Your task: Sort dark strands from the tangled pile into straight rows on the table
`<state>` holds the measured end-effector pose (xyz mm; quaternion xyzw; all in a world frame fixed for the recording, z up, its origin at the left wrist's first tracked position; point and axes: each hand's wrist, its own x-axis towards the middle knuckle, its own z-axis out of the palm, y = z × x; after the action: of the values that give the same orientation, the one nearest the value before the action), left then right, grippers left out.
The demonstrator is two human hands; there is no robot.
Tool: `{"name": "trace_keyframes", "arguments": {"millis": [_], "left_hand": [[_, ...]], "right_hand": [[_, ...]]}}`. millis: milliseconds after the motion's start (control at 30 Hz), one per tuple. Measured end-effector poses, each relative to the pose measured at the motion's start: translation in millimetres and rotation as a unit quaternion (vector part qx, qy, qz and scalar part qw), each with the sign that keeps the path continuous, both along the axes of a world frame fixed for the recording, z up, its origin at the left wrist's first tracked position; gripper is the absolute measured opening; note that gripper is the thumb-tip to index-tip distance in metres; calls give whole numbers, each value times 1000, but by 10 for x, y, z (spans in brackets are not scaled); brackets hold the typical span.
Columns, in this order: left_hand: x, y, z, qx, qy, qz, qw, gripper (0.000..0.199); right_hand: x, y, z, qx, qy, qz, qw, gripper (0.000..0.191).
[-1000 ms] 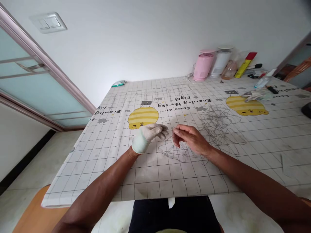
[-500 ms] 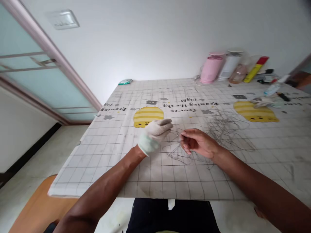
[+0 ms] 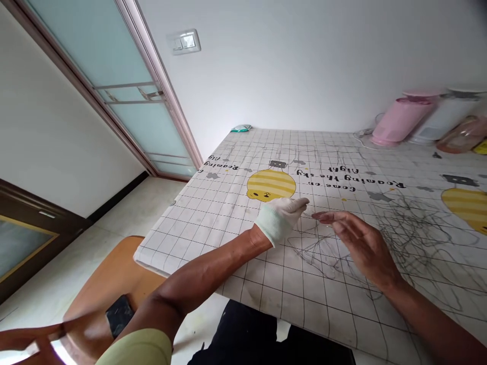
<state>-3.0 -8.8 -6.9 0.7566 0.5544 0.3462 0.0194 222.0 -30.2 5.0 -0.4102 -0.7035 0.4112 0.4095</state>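
Note:
My left hand (image 3: 284, 214), in a white knit glove with a pale green cuff, is closed over the table, its fingers pressed together and pointing right. What it pinches is too fine to make out; a thin strand seems to run near its fingertips. My right hand (image 3: 363, 248) is bare and faces it from a short gap away. Its fingers are stretched towards the glove, with the thumb apart. Below and between both hands lies a loose tangle of thin grey wire-like strands (image 3: 317, 253). A larger tangle of such strands (image 3: 411, 228) spreads beyond my right hand.
A checked tablecloth (image 3: 198, 238) with yellow balloon prints covers the table. A pink cylindrical device (image 3: 403, 120), a white one (image 3: 443, 119) and a bottle (image 3: 462, 134) stand at the back right. A green-and-white packet (image 3: 241, 128) lies at the back corner. An orange-brown chair (image 3: 99, 274) holds a dark flat object (image 3: 119, 315).
The view has swung left, so the table sits further right. My right hand's fingers have gone from curled together to stretched out. My left hand stays closed beside the small tangle.

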Motion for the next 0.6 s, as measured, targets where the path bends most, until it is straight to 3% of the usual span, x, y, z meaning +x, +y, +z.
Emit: {"name": "trace_keyframes", "arguments": {"millis": [100, 200, 333, 600], "left_hand": [[37, 2, 23, -32, -21, 17, 999, 24], [54, 1, 28, -59, -63, 15, 996, 26], [36, 4, 19, -70, -97, 23, 993, 26], [-54, 56, 108, -95, 68, 26, 993, 28]], "right_hand": [[-29, 20, -74, -47, 48, 56, 996, 27], [-30, 65, -150, -105, 138, 114, 978, 29], [-18, 79, -146, -137, 208, 164, 955, 27], [9, 130, -83, -215, 223, 162, 937, 21]]}}
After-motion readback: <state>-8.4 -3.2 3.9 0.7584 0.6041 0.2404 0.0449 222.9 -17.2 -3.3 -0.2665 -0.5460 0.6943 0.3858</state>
